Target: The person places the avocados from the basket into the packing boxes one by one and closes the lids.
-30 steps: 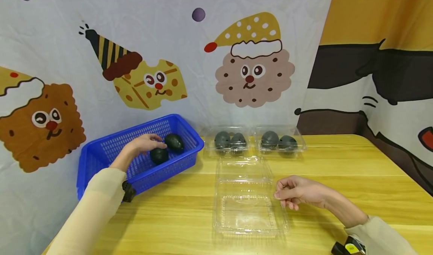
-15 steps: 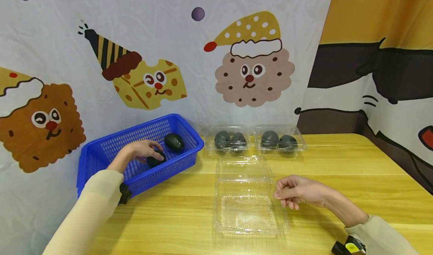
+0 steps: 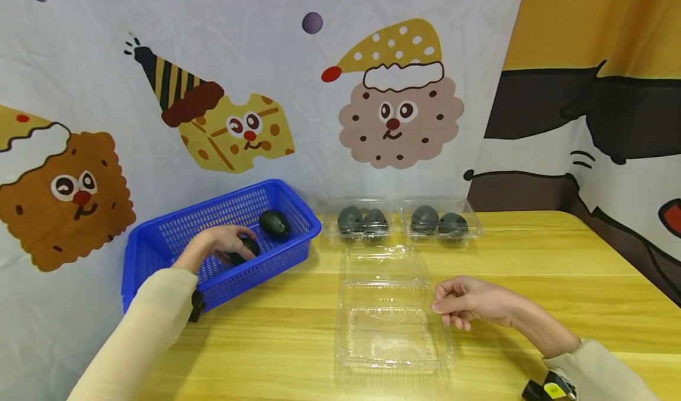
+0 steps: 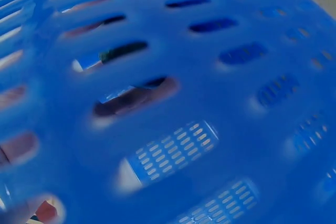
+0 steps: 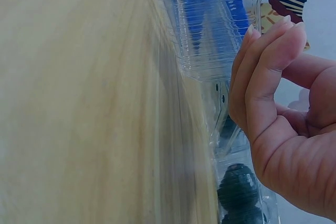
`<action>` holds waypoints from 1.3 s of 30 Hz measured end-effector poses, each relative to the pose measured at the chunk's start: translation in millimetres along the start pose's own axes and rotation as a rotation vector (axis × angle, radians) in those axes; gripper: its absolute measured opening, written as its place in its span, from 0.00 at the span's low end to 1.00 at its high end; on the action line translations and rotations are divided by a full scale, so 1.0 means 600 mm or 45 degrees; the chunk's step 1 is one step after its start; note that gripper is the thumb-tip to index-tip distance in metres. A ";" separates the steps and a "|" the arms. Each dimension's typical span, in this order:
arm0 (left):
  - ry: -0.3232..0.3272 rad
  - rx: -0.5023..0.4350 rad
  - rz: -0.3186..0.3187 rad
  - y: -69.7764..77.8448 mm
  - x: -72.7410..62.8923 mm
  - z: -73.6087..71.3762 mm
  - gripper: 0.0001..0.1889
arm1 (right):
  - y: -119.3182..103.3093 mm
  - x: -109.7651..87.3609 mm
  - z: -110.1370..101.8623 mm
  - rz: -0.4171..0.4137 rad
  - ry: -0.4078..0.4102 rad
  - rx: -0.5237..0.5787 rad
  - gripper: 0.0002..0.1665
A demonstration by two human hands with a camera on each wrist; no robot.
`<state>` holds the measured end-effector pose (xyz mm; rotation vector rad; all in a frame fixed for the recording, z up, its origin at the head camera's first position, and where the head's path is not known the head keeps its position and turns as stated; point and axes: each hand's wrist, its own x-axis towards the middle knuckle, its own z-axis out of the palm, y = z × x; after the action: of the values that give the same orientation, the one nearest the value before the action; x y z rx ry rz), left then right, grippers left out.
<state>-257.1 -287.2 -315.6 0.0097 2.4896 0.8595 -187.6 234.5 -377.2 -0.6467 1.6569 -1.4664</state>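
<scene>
In the head view, my left hand (image 3: 230,241) reaches into the blue plastic basket (image 3: 282,258) and grips a dark avocado (image 3: 249,248), partly hidden by the fingers. Another avocado (image 3: 273,224) lies just beyond it. My right hand (image 3: 470,300) is at the right edge of an open clear clamshell container (image 3: 391,336), thumb and curled fingers pinching its rim. From the right wrist, the curved fingers (image 5: 262,80) show beside the clear container wall (image 5: 205,30). The left wrist view is mostly the slotted basket wall (image 4: 173,108), with bits of the hand behind it.
Two clear containers, the left one (image 3: 356,203) and the right one (image 3: 436,203), stand at the back of the wooden table (image 3: 532,253), each holding two avocados. A cartoon-printed cloth (image 3: 319,123) hangs behind.
My left hand has lowered onto the nearer avocado and closed its fingers round it, shifting it slightly to the left. The right hand and the containers have stayed put.
</scene>
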 end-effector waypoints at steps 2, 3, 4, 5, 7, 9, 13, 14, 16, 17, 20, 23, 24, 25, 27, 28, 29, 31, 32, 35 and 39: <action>0.000 -0.012 -0.004 -0.001 0.002 0.002 0.40 | 0.000 0.000 0.000 0.003 0.002 -0.004 0.07; -0.002 -0.013 -0.006 -0.002 0.003 0.002 0.41 | -0.001 -0.001 0.000 0.004 0.005 -0.007 0.07; -0.001 -0.014 -0.008 -0.002 0.004 0.003 0.41 | -0.001 -0.001 0.001 0.005 0.006 -0.010 0.07; 0.001 -0.011 -0.010 -0.002 0.005 0.003 0.41 | -0.001 -0.001 0.001 0.007 0.007 -0.011 0.07; 0.007 -0.012 -0.014 -0.001 0.006 0.004 0.41 | -0.001 -0.002 0.001 0.009 0.009 -0.015 0.07; 0.018 -0.010 -0.014 0.000 0.006 0.004 0.40 | -0.001 -0.002 0.001 0.009 0.012 -0.017 0.07; 0.045 -0.013 -0.004 0.003 0.005 0.004 0.40 | -0.001 -0.002 0.001 0.007 0.016 -0.014 0.07; 0.051 -0.017 0.005 0.004 0.004 0.003 0.40 | -0.001 -0.002 0.001 0.008 0.017 -0.012 0.07; 0.061 -0.029 0.026 0.006 0.001 0.003 0.41 | -0.001 -0.003 0.001 0.011 0.018 -0.010 0.07; 0.067 -0.027 0.042 0.006 -0.001 0.002 0.41 | -0.001 -0.003 0.001 0.013 0.018 -0.010 0.07; 0.086 -0.060 0.098 0.007 -0.006 -0.002 0.41 | -0.001 -0.003 0.001 0.020 0.017 -0.010 0.07; 0.099 -0.138 0.155 0.008 -0.012 -0.007 0.42 | -0.001 -0.002 0.002 0.022 0.017 -0.009 0.07; 0.102 -0.178 0.167 0.008 -0.013 -0.008 0.42 | -0.001 -0.002 0.002 0.023 0.017 -0.008 0.07; 0.105 -0.213 0.176 0.008 -0.014 -0.009 0.43 | -0.001 -0.002 0.002 0.021 0.017 -0.008 0.07; 0.111 -0.236 0.204 0.009 -0.017 -0.010 0.43 | -0.001 -0.002 0.002 0.020 0.017 -0.005 0.07; 0.116 -0.243 0.213 0.010 -0.018 -0.010 0.44 | -0.001 -0.002 0.002 0.020 0.017 -0.003 0.07; 0.124 -0.245 0.222 0.011 -0.019 -0.010 0.43 | 0.000 -0.002 0.002 0.021 0.017 -0.001 0.07; 0.139 -0.237 0.253 0.013 -0.023 -0.009 0.43 | 0.000 -0.002 0.002 0.022 0.016 0.003 0.07; 0.147 -0.229 0.274 0.014 -0.025 -0.009 0.42 | 0.000 -0.002 0.002 0.023 0.016 0.005 0.07; 0.172 -0.230 0.336 0.017 -0.029 -0.006 0.42 | 0.001 -0.002 0.002 0.020 0.018 0.004 0.07; 0.186 -0.253 0.407 0.019 -0.032 -0.003 0.41 | 0.001 -0.001 0.002 0.016 0.020 -0.005 0.07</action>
<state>-242.9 -282.4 -298.9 0.2933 2.5655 1.2781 -186.1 234.7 -377.5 -0.6272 1.6731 -1.4634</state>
